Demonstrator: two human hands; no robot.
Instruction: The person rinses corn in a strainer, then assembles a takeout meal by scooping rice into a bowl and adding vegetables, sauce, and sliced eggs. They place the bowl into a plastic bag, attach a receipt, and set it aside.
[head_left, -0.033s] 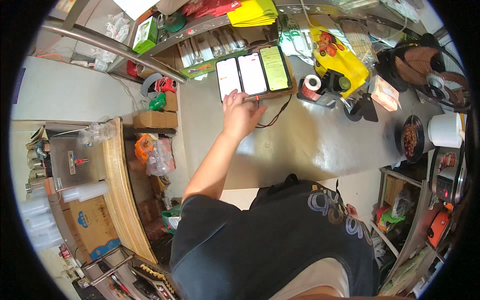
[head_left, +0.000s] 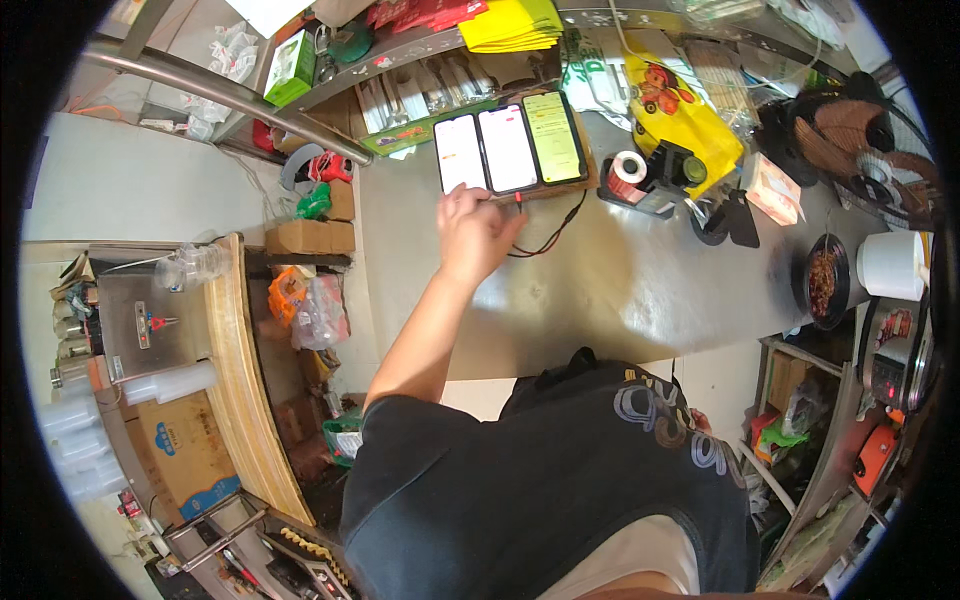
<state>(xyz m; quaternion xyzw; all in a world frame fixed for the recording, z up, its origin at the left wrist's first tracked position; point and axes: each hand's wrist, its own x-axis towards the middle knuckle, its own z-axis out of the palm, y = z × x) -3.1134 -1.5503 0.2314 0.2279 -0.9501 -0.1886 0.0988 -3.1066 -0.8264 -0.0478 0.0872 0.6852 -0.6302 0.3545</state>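
Three phones with lit screens lean side by side at the back of the metal counter: a left phone (head_left: pixel 459 155), a middle phone (head_left: pixel 507 148) and a right phone (head_left: pixel 553 138) with a yellow-green screen. At the lower edge of the left phone is my left hand (head_left: pixel 474 235), palm down. Its fingers are loosely bent, the thumb stands apart, and nothing shows in its grasp. A dark cable with a red plug (head_left: pixel 519 203) runs from under the middle phone, close to the hand. Beside my body, my right hand (head_left: pixel 701 421) shows only in small part; its fingers are mostly hidden.
The metal counter (head_left: pixel 570 300) spreads before me. Right of the phones stand a black holder with a label roll (head_left: pixel 628 168), a tissue pack (head_left: pixel 772 190), a fan (head_left: pixel 870 165) and a dark bowl of food (head_left: pixel 824 280). A metal rail (head_left: pixel 235 95) crosses the upper left.
My left hand has drawn slightly back from the phones. The finger that stretched toward the middle phone's lower edge is now bent in. The whole view has shifted a little.
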